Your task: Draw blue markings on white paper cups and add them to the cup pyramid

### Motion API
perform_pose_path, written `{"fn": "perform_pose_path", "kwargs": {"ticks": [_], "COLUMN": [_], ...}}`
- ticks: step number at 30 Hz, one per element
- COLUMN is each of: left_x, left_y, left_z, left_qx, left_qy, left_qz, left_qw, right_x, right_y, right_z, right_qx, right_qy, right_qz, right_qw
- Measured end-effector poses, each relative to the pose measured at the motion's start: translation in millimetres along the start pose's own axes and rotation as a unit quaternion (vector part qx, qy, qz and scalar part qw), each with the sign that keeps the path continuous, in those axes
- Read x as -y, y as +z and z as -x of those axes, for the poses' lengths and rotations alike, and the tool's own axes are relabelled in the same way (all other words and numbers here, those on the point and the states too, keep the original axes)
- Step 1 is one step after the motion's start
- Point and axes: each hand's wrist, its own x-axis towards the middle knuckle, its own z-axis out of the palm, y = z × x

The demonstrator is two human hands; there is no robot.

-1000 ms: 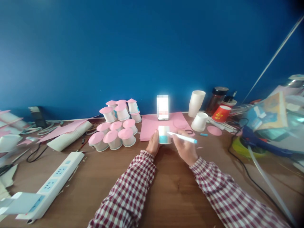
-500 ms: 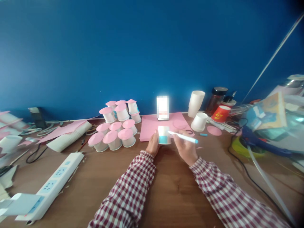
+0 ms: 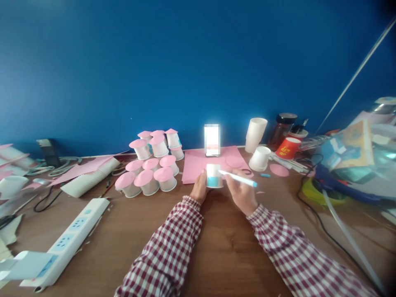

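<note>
At wood-grained table [image 3: 216,243], left hand [image 3: 199,188] grips tapered paper cup [image 3: 213,173]; right hand [image 3: 243,196] pinches slim cylindrical marker [image 3: 243,180].

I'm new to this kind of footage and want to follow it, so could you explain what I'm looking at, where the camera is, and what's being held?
There's no machine here, just a person's two bare hands. Every picture comes from one camera worn on that person's head, looking forward and down, squeezed somewhat flat.

The left hand holds a white paper cup with a blue patch on its side. The right hand holds a white-and-blue marker pointed at that cup; whether the tip touches it, I can't tell.

On the brown table, cups with pink cone tops stand to the left, near a white power strip. Pink paper lies behind the held cup, and a stack of white cups stands to the right.
</note>
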Motion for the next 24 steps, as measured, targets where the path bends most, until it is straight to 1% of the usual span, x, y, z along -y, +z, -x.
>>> {"fn": "perform_pose_path", "kwargs": {"ticks": [4,10,18,24], "left_x": [-1.0,-2.7,-1.4,0.4], "left_y": [1.2,3.5,2.9,1.3], "left_z": [0.2,1.8,1.0,-1.3], "left_qx": [0.000,-0.021,-0.017,-0.022], "left_qy": [0.000,-0.006,-0.007,-0.002], "left_qz": [0.012,0.019,0.035,0.030], "left_qw": [1.000,1.000,0.999,0.999], "right_x": [0.5,0.9,4.2,1.7], "right_y": [0.1,-0.3,-1.6,-1.5], "right_z": [-0.1,-0.9,-2.0,-2.4], "right_qx": [-0.004,-0.009,-0.018,-0.027], "right_qy": [0.004,0.002,-0.008,-0.013], "right_qz": [-0.003,-0.003,0.011,0.021], "right_qw": [1.000,1.000,1.000,0.999]}}
